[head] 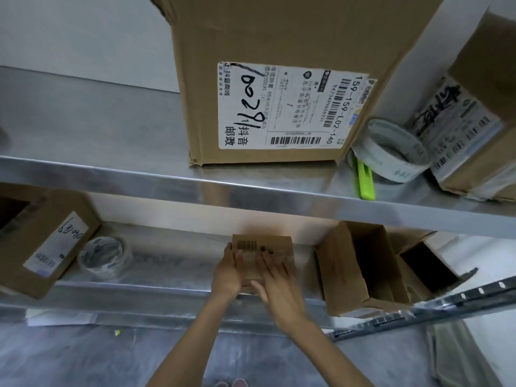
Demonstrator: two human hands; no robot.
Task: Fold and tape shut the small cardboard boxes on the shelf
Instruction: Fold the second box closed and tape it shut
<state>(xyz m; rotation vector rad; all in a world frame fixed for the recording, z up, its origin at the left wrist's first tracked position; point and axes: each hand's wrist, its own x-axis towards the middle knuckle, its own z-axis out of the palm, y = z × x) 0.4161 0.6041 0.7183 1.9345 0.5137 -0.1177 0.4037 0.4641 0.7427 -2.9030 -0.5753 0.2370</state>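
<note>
Head view: both hands on one small box (pixel 279 243), low centre of frame.
Left hand (pixel 227 270): wraps the box's left edge, fingers up along the side, thumb on the top face; gripping.
Right hand (pixel 275 280): lies over the top face, fingers straight and spread, pressing flat; nothing pinched.
Box vs grip: under and between the two hands; only the far strip with the barcode shows past the fingertips.
Box state: top flaps down; a glossy patch by the fingers, cannot tell if it is tape.
Box place: on the lower shelf (pixel 173 277), near its front lip, about mid-width.
Right of box: open box (pixel 360 266) on its side, mouth toward camera, near but apart; second open box (pixel 424 263) just past it.
Left of box: tape roll (pixel 104 254) lying flat, well apart; beside that, labelled box (pixel 42 241) at the frame edge.
Upper shelf (pixel 111 169): big box (pixel 279 37) with a shipping label, upper roll (pixel 391 152) just right of it, green cutter (pixel 366 181) at the shelf lip touching that roll, far-right box (pixel 480 88) partly cut off.
Bottom edge: grey floor (pixel 83 358), toes of shoes (pixel 231 383).
</note>
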